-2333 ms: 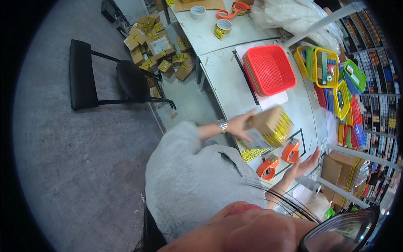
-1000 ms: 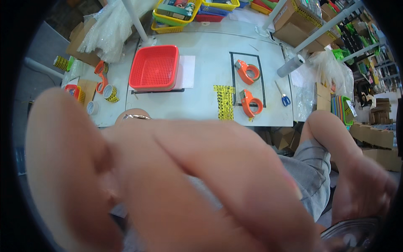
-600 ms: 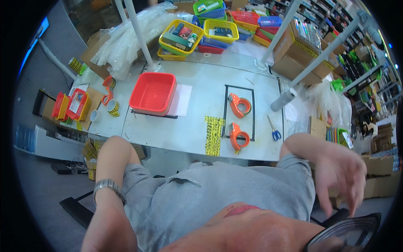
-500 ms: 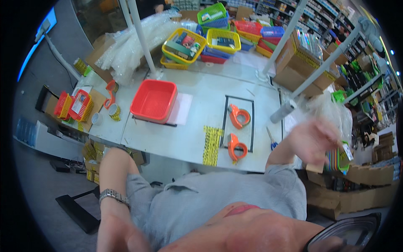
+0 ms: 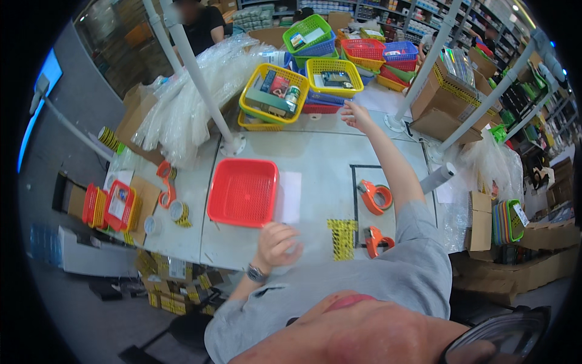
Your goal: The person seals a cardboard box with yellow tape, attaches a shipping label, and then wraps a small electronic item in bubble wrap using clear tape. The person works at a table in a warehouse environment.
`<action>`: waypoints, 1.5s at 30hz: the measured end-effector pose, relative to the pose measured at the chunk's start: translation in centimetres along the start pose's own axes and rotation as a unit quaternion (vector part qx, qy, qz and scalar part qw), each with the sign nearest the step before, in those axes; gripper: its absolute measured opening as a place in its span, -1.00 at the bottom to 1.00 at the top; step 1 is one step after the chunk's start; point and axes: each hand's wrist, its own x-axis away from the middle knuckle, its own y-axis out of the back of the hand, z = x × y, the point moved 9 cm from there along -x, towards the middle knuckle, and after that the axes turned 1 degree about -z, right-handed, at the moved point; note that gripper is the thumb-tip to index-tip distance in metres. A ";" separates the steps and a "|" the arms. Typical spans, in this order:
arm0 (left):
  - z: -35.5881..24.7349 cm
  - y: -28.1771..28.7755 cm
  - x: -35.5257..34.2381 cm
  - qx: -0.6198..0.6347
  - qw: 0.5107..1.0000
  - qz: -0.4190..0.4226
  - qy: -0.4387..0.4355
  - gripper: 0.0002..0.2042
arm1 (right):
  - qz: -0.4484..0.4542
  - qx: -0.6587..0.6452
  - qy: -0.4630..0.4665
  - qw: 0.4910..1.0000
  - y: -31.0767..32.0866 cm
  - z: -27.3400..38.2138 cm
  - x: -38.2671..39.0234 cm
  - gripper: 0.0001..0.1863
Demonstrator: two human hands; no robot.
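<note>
My right hand (image 5: 356,116) reaches across the table to the stacked baskets, near the yellow basket (image 5: 334,86) with packaged items; its fingers are apart and I see nothing held. My left hand (image 5: 276,246) is loosely closed, apparently empty, just right of the red basket's (image 5: 242,191) lower edge, by a white sheet (image 5: 290,197). Under my right forearm lie two orange tape dispensers (image 5: 376,195) inside a black outline, with yellow tape strips (image 5: 342,238) to their left. Another yellow basket (image 5: 273,97) holds boxes and a small container.
Bubble wrap (image 5: 173,112) fills the back left beside upright poles (image 5: 203,73). Cartons (image 5: 439,100) and a roll (image 5: 438,177) are at right. Small baskets (image 5: 119,206) and tape rolls lie left. A co-worker (image 5: 197,27) is behind the table; taped boxes (image 5: 173,291) lie below.
The yellow-taped box my left hand held 2.3 s ago is out of sight. Since half a second ago my right hand has stretched forward to the baskets, and my left has risen to the table edge.
</note>
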 end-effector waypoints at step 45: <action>0.7 -8.5 19.4 0.572 0.529 -0.122 0.614 -0.26 | 0.142 0.444 0.451 0.761 -8.4 0.4 35.1 -0.44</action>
